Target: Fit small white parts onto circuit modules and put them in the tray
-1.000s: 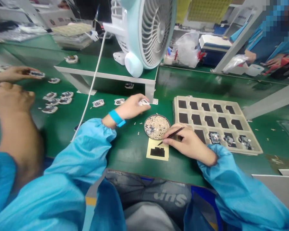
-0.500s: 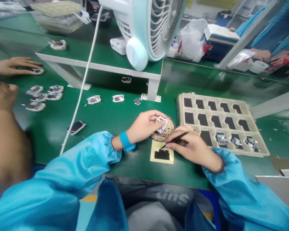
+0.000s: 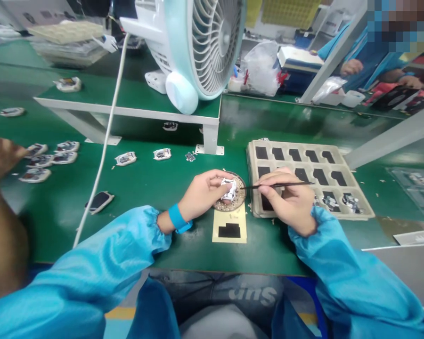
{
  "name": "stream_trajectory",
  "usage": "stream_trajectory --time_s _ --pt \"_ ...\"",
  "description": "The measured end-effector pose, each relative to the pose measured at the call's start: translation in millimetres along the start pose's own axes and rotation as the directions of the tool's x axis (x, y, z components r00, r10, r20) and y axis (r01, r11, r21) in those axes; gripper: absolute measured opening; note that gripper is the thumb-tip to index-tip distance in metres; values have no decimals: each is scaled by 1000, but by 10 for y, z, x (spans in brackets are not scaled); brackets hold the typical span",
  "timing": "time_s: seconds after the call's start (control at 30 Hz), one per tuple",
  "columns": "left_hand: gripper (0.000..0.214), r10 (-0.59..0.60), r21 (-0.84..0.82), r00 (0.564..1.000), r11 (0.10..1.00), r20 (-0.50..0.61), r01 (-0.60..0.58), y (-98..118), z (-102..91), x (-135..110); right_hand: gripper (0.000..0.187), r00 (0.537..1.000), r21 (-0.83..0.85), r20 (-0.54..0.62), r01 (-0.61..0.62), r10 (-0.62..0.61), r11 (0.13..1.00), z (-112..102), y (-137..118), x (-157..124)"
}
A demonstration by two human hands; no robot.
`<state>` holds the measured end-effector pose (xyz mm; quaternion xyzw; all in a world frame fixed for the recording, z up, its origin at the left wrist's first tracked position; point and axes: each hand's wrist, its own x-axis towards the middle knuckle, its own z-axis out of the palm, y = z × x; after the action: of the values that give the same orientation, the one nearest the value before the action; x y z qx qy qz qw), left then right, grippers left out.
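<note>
My left hand (image 3: 207,192) is closed around a small white device housing (image 3: 229,188), its open inside facing up. It is held over a round dish (image 3: 240,203) filled with small pale and dark bits. In my right hand (image 3: 289,194) are dark tweezers (image 3: 280,185), gripped like a pen. Their tip points left, close to the housing's right edge; whether it touches, I cannot tell. Below the dish lies a yellowish backing sheet (image 3: 229,239) with a black cut-out sticker (image 3: 229,230) on it.
To the right stands a beige compartment tray (image 3: 367,207) with black pieces and several small circuit boards. Several white housings (image 3: 40,161) lie at left, near a co-worker's hand (image 3: 3,157). A fan (image 3: 178,52) sits on a raised shelf; its white cable (image 3: 108,136) crosses the table.
The tweezers have moved from above the yellowish sheet up to the housing, now lying nearly level. My left hand still holds the housing. The co-worker's far hand has left the device at far left.
</note>
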<state>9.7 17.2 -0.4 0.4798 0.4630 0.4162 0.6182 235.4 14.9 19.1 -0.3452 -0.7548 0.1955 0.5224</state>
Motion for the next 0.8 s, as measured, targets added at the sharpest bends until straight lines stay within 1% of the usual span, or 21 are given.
stream_trajectory --time_s 0.1,0.2,0.37,0.57,0.8 --pt "28 28 26 1000 999 5 -28 -44 1 1 8 999 -114 18 31 -29 993 17 15 -11" --pt "29 63 40 998 997 10 -63 -81 -3 0 4 997 -178 60 56 -46 983 32 12 -25" --pt "26 76 53 997 996 9 -76 -99 -8 -1 7 994 -196 76 93 -79 976 31 23 -27" --pt "27 70 26 997 997 14 -71 -109 -3 -7 5 992 -225 84 110 -93 968 30 26 -27" --pt "26 67 22 998 998 9 -67 -125 -2 -7 10 986 -258 99 152 -131 954 44 17 -33"
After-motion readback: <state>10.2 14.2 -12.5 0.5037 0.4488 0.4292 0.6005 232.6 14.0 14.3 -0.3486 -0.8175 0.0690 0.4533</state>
